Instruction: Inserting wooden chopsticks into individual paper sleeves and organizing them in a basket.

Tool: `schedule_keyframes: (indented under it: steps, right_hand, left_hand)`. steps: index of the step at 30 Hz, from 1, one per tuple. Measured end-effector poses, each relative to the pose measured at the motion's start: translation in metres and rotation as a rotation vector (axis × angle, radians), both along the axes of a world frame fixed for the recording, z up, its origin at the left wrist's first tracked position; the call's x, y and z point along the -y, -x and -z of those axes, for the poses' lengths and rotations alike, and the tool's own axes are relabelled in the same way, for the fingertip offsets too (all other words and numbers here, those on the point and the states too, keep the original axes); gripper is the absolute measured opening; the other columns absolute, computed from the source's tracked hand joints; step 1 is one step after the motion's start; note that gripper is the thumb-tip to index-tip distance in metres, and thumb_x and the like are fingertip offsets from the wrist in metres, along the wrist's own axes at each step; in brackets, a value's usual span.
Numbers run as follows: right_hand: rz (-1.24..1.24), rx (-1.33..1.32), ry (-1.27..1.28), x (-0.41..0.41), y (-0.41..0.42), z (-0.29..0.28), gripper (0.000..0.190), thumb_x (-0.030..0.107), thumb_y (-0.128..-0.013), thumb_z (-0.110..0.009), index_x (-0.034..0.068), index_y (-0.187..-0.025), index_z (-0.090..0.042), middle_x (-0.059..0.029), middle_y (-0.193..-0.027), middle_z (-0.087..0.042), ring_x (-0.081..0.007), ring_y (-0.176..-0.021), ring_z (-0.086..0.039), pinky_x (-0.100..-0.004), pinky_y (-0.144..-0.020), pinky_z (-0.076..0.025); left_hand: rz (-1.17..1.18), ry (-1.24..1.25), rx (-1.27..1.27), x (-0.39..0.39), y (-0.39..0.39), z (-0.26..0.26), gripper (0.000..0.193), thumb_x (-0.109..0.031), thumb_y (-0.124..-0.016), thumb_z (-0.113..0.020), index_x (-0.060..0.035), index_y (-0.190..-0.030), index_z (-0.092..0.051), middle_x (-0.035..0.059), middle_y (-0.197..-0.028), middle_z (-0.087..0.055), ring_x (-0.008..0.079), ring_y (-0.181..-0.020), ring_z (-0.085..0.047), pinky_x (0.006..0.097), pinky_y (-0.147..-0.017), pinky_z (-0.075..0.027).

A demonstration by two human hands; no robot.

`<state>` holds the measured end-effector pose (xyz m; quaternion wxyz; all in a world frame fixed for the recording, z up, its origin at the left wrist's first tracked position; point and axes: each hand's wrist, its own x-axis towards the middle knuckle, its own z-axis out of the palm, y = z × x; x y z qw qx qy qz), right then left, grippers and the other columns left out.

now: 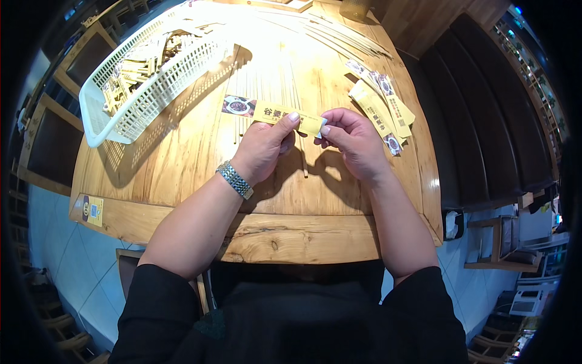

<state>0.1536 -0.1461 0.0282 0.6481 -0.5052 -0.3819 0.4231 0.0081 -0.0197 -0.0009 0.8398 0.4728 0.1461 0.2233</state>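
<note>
Above the wooden table (pixel 182 182), a yellow printed paper chopstick sleeve (pixel 263 110) lies across both my hands. My left hand (pixel 261 150), with a metal watch (pixel 234 179) at its wrist, pins the sleeve's middle under the thumb. The thumb and fingertips of my right hand (pixel 359 143) pinch its pale right end. Beneath and beyond my hands, several thin chopsticks lie roughly side by side, partly hidden and washed out by glare; one chopstick (pixel 305 166) reaches nearer me. Right of my right hand rests a fanned pile of similar sleeves (pixel 375 109).
A white plastic basket (pixel 159 93) full of yellow-sleeved chopsticks stands at the left. More long sticks (pixel 338 38) lie at the far right. A printed sticker (pixel 93 210) marks the front left corner. A dark padded bench (pixel 473 113) flanks the right side.
</note>
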Motion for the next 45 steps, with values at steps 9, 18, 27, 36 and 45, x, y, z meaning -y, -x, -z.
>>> schedule_keyframes:
  steps: [9,18,27,36,45]
  right_hand:
    - [0.162,0.163,0.141,0.001,0.003,-0.003,0.008,0.007,-0.086,-0.063,-0.001,-0.09,-0.061,-0.0036,-0.079,-0.064,-0.0082,-0.068,-0.06,-0.022,-0.058,-0.049]
    - [0.13,0.171,0.129,0.0,0.009,-0.005,0.011,0.009,-0.087,-0.063,0.0,-0.092,-0.061,-0.0025,-0.079,-0.064,-0.0069,-0.068,-0.059,-0.0218,-0.059,-0.05]
    - [0.123,0.293,0.152,0.0,0.003,0.001,0.011,0.009,-0.088,-0.063,-0.001,-0.091,-0.061,-0.0032,-0.079,-0.063,-0.0072,-0.068,-0.059,-0.0215,-0.06,-0.049]
    - [-0.07,-0.245,0.203,0.0,0.003,-0.003,0.007,0.009,-0.089,-0.059,0.004,-0.086,-0.057,-0.003,-0.072,-0.059,-0.0099,-0.062,-0.057,-0.0224,-0.058,-0.048]
    - [-0.08,-0.108,0.259,-0.002,0.005,-0.001,0.01,0.012,-0.091,-0.057,0.005,-0.084,-0.057,-0.002,-0.07,-0.059,-0.008,-0.06,-0.055,-0.0214,-0.053,-0.045]
  left_hand:
    - [0.047,-0.092,-0.044,0.0,0.0,0.004,0.025,-0.029,-0.092,-0.063,-0.0039,-0.087,-0.062,-0.0046,-0.063,-0.048,0.0057,-0.054,-0.037,0.0207,-0.051,-0.03]
    - [0.0,-0.127,-0.07,0.0,0.002,0.001,0.026,-0.03,-0.089,-0.067,-0.0041,-0.087,-0.065,-0.0049,-0.067,-0.052,0.0051,-0.057,-0.039,0.0212,-0.053,-0.033]
    - [-0.037,-0.238,-0.151,0.004,0.002,-0.003,0.025,-0.03,-0.09,-0.066,-0.0043,-0.091,-0.066,-0.0054,-0.068,-0.053,0.0036,-0.057,-0.039,0.0199,-0.052,-0.033]
    - [0.108,-0.076,0.01,0.004,0.003,-0.009,0.032,-0.019,-0.086,-0.07,-0.0037,-0.113,-0.061,-0.005,-0.074,-0.055,0.0033,-0.061,-0.043,0.0182,-0.053,-0.035]
    - [0.154,-0.134,-0.062,0.004,0.004,-0.01,0.032,-0.017,-0.085,-0.072,-0.0061,-0.112,-0.06,-0.0036,-0.076,-0.056,0.0041,-0.063,-0.047,0.0186,-0.055,-0.039]
